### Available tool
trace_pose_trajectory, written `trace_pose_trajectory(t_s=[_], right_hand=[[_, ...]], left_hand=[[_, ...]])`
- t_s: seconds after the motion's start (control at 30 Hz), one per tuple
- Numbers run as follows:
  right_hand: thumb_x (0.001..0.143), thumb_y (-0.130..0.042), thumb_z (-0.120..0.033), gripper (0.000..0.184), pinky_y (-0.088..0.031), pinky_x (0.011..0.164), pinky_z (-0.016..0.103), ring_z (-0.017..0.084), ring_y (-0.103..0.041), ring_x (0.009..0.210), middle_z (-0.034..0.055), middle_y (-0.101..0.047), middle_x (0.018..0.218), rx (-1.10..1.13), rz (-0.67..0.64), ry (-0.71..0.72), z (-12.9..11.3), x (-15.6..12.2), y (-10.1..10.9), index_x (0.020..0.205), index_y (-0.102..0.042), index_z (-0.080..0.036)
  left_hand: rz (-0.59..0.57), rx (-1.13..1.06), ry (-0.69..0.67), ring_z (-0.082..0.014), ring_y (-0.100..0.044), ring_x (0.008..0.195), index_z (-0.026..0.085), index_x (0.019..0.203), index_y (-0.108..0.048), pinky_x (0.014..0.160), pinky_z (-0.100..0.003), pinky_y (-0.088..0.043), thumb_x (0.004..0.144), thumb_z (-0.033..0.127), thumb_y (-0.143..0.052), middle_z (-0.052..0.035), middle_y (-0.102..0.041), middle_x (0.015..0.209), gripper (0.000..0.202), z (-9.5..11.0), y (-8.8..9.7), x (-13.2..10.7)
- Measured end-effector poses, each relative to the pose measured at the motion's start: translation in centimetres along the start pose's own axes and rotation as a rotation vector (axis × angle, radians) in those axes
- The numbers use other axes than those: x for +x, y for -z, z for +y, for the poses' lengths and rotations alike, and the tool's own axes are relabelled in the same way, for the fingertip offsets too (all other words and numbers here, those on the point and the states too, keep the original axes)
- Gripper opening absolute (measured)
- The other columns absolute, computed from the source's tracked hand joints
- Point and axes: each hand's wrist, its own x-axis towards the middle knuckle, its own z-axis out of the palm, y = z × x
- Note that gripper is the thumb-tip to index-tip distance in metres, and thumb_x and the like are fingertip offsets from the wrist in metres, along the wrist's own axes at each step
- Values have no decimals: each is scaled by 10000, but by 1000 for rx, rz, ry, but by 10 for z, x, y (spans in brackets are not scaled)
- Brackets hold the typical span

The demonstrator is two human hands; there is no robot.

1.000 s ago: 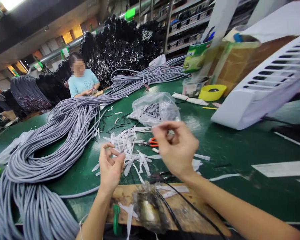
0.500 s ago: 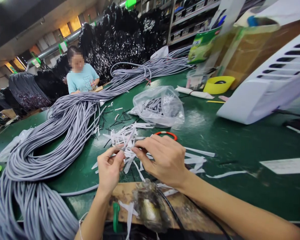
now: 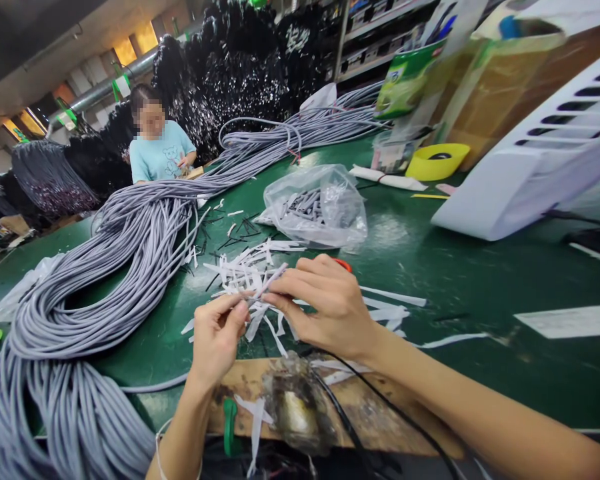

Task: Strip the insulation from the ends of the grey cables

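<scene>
My left hand (image 3: pixel 217 340) is closed, thumb against forefinger, on the end of a grey cable (image 3: pixel 155 385) that runs in from the left behind the wrist. Close beside it, my right hand (image 3: pixel 325 307) pinches the same end with thumb and fingers. A short pale grey length (image 3: pixel 276 275) slants up between the two hands; whether it is cable or loose sheath I cannot tell. The fingertips partly hide the finer detail. Below and behind the hands lie many white strips (image 3: pixel 250 261) and thin black offcuts.
A large bundle of grey cables (image 3: pixel 145 207) lies along the left. Behind the hands sits a clear bag (image 3: pixel 340 207) of short grey pieces. A wooden board (image 3: pixel 380 413) at the front bears a taped metal device (image 3: pixel 297 407). A white slotted stand (image 3: pixel 510 180) is right; a co-worker (image 3: pixel 163 150) sits opposite.
My right hand has shifted slightly, and the pale grey length now stands out more clearly between the hands. My left hand keeps its pinch. The view has tilted a little.
</scene>
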Motion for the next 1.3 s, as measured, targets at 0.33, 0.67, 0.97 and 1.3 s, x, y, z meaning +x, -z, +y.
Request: trace_pose_trajectory(t_s=[0.33, 0.67, 0.97, 1.3], right_hand=[[842, -459, -413, 371, -278, 417, 219, 78, -354, 421, -30, -441, 460, 579, -242, -515, -3, -5, -9, 563, -508, -173], [746, -528, -552, 456, -258, 373, 206, 73, -327, 412, -30, -398, 443, 825, -358, -666, -5, 0, -10, 505, -492, -167], [827, -495, -197, 244, -336, 446, 213, 87, -441, 425, -12, -538, 474, 646, -185, -53, -17, 1, 10, 588, -545, -184], [720, -655, -279, 164, -397, 436, 197, 91, -483, 505, -15, -533, 623, 307, 76, -341, -23, -5, 8, 770, -520, -201]], left_hand=[[3, 132, -60, -59, -286, 415, 122, 775, -711, 384, -192, -210, 751, 380, -605, 14, -428, 506, 280, -1, 3, -2], [-28, 142, -78, -83, -365, 444, 149, 891, -724, 412, -200, -257, 758, 306, -594, -23, -554, 568, 244, -3, 2, -3], [95, 12, 35, -56, -308, 412, 103, 849, -699, 394, -191, -230, 703, 351, -635, 19, -459, 511, 295, -5, -2, 1], [81, -174, 2, -26, -298, 394, 135, 915, -578, 371, -151, -221, 706, 402, -652, 49, -453, 552, 347, -6, 1, 4]])
